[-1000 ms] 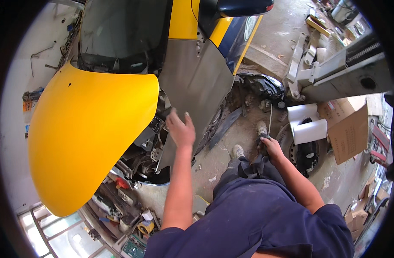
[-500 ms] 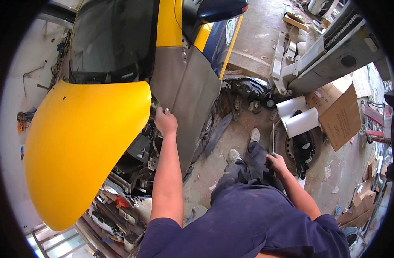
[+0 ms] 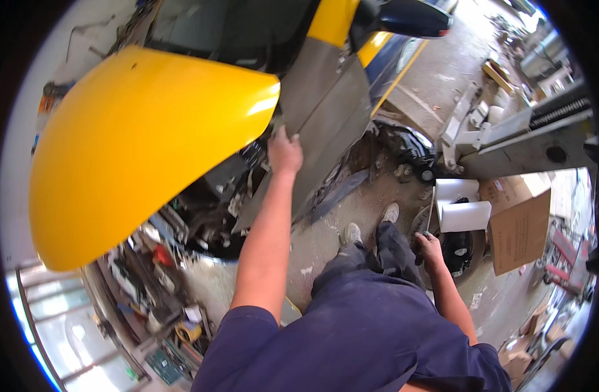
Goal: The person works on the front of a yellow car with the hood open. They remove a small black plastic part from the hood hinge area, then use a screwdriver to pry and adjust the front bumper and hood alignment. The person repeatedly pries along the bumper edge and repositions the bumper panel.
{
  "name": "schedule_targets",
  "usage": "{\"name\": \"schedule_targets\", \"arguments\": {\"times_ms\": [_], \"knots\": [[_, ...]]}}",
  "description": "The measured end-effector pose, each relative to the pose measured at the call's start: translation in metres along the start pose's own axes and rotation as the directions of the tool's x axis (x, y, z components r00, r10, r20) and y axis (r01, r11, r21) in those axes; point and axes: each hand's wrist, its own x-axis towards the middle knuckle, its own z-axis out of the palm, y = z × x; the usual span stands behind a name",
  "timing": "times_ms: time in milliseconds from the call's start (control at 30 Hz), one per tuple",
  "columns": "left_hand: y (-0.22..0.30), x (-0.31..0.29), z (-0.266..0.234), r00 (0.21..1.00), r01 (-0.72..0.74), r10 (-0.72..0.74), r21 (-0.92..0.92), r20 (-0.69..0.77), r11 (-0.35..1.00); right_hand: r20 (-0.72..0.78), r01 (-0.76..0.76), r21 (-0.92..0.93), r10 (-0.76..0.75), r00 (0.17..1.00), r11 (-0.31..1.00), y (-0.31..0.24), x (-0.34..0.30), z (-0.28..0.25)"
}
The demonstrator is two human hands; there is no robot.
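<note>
My left hand [image 3: 286, 151] is closed at the inner upper edge of a bare grey fender [image 3: 332, 111], beside the rear corner of the raised yellow hood [image 3: 156, 130]. Its fingertips are partly hidden, but they seem to grip that edge. Parts of the engine bay [image 3: 214, 202] show below the hood. Down by my right thigh, my right hand [image 3: 430, 251] is closed round what looks like a long thin screwdriver [image 3: 431, 219], its shank pointing away from me and a bit of teal at the handle.
A wheel [image 3: 472, 274] lies on the floor at the right, near white foam sheeting [image 3: 466, 215] and a cardboard box [image 3: 518, 228]. Beyond stands a grey lift post [image 3: 528, 153]. A dark splash panel [image 3: 342, 194] leans by the fender. Loose parts and tools [image 3: 175, 346] lie at lower left.
My view has turned, so the car sits higher and further right in the picture. My left hand stays at the fender edge, slightly lower along it; the right still holds the screwdriver.
</note>
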Motion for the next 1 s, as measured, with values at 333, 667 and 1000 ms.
{"name": "schedule_targets", "arguments": {"times_ms": [333, 667, 1000], "knots": [[-0.065, -0.221, -0.082, 0.983, 0.169, -0.139, 0.300, -0.116, 0.939, -0.028, -0.090, -0.118, 0.087, 0.996, 0.989, 0.035, 0.006, -0.040], [-0.153, -0.217, -0.142, 0.942, 0.252, -0.333, 0.607, 0.024, 0.754, 0.061, -0.034, -0.196, 0.047, 0.997, 0.980, 0.053, 0.020, -0.051], [-0.175, -0.213, -0.141, 0.916, 0.236, -0.383, 0.616, 0.117, 0.752, 0.017, -0.042, -0.262, 0.048, 0.999, 0.964, 0.040, 0.004, -0.029]]}}
